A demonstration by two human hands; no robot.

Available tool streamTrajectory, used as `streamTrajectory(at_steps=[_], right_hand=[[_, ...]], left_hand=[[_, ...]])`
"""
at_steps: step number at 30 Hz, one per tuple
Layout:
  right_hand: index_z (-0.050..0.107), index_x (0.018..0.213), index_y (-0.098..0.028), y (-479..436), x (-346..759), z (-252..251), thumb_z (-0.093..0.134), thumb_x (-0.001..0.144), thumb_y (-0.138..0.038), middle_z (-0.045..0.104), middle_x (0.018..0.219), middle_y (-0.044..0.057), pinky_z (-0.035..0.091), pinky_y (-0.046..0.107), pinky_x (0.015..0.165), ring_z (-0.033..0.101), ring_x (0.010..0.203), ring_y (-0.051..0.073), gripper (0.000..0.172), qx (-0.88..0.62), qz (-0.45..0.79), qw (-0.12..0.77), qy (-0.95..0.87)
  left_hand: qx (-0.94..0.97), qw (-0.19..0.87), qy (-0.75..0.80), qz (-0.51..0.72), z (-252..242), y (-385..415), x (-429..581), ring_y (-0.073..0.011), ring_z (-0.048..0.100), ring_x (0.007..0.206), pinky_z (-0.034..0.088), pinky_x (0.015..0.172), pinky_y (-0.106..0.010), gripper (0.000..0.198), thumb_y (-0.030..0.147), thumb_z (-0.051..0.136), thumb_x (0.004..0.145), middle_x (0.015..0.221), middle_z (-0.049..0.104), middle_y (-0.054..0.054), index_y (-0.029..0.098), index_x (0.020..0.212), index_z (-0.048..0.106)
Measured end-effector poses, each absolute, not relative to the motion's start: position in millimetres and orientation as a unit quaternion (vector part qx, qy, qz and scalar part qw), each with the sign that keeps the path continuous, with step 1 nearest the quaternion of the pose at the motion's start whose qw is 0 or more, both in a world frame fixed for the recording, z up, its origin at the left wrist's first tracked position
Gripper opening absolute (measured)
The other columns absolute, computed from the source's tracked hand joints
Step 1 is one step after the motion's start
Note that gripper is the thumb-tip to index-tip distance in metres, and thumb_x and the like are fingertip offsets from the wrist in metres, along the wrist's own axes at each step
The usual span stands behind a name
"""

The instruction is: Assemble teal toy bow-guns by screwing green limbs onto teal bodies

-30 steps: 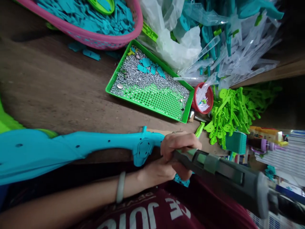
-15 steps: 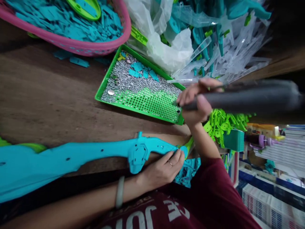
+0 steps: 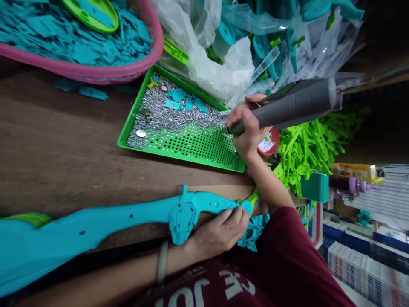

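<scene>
A long blue plastic part (image 3: pixel 143 212) lies along the table's near edge, its wide end running off at the left. My left hand (image 3: pixel 220 230), with a ring on one finger, is closed on its narrow right end, beside a round blue disc (image 3: pixel 246 207) and a green piece (image 3: pixel 254 198). My right hand (image 3: pixel 247 128) grips a dark grey cylindrical tool (image 3: pixel 294 104), its tip pointing left over the right side of a green perforated tray (image 3: pixel 191 147). Small metal screws (image 3: pixel 159 111) and a few flat blue pieces (image 3: pixel 183 100) lie in that tray.
A pink basket (image 3: pixel 156 38) of blue pieces stands at the upper left. Clear plastic bags (image 3: pixel 220 68) lie behind the tray. Green parts (image 3: pixel 303 149), a small red basket (image 3: pixel 275 147) and a teal box (image 3: pixel 315 187) are at the right.
My right hand and the grey tool have moved up and slightly left, and the tool now tilts upward to the right. The view has shifted a little. My left hand keeps its hold.
</scene>
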State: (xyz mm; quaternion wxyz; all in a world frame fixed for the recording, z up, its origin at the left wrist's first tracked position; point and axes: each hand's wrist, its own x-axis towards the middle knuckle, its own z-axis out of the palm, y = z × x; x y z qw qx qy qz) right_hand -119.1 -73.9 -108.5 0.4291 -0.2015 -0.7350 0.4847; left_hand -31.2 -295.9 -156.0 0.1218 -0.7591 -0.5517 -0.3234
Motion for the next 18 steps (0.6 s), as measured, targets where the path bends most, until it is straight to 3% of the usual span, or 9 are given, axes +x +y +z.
streamTrajectory(at_steps=[5, 9, 13, 16, 18], right_hand=[[0.045, 0.107, -0.036, -96.0, -86.0, -65.0, 0.057, 0.084, -0.061, 0.035, 0.054, -0.01, 0.043, 0.029, 0.041, 0.041, 0.041, 0.015, 0.035, -0.164, 0.435, 0.496, -0.734], [0.046, 0.115, -0.039, -114.2, -45.5, -33.9, 0.04, 0.093, -0.068, 0.035, 0.054, -0.009, 0.043, 0.03, 0.045, 0.044, 0.042, 0.015, 0.037, -0.154, 0.362, 0.455, -0.799], [0.043, 0.111, -0.037, -118.1, -44.1, -32.3, 0.05, 0.085, -0.066, 0.034, 0.052, -0.01, 0.044, 0.031, 0.045, 0.044, 0.04, 0.016, 0.039, -0.102, 0.442, 0.457, -0.765], [0.039, 0.106, -0.035, -116.3, -68.2, -40.1, 0.047, 0.082, -0.062, 0.029, 0.051, -0.011, 0.044, 0.031, 0.043, 0.041, 0.037, 0.016, 0.038, -0.099, 0.468, 0.503, -0.72], [0.041, 0.107, -0.033, -113.2, -84.0, -43.7, 0.043, 0.083, -0.061, 0.029, 0.053, -0.01, 0.046, 0.032, 0.045, 0.041, 0.038, 0.015, 0.038, -0.099, 0.475, 0.51, -0.71]], left_hand=[[-0.758, 0.087, -0.549, -0.341, -146.2, -295.4, -32.3, -0.0201, 0.057, 0.117, 0.047, 0.098, -0.032, 0.03, 0.023, 0.053, 0.098, 0.128, 0.067, -0.009, 0.013, 0.122, 0.069], [-0.684, 0.018, -0.592, -0.426, -107.6, -304.4, -70.7, -0.0213, 0.059, 0.115, 0.049, 0.097, -0.037, 0.028, 0.031, 0.055, 0.101, 0.12, 0.069, -0.008, 0.015, 0.122, 0.065], [-0.623, 0.017, -0.707, -0.335, -67.4, -288.5, -135.0, -0.0286, 0.061, 0.109, 0.055, 0.088, -0.043, 0.038, 0.036, 0.049, 0.104, 0.121, 0.064, -0.016, 0.009, 0.129, 0.057], [-0.681, 0.051, -0.667, -0.299, -64.6, -250.4, -175.0, -0.0323, 0.06, 0.118, 0.053, 0.097, -0.05, 0.041, 0.04, 0.054, 0.101, 0.126, 0.062, -0.017, 0.005, 0.122, 0.062], [-0.726, 0.04, -0.618, -0.3, -75.3, -223.7, -198.0, -0.0224, 0.066, 0.107, 0.056, 0.09, -0.038, 0.05, 0.043, 0.037, 0.106, 0.11, 0.068, -0.007, 0.006, 0.107, 0.07]])
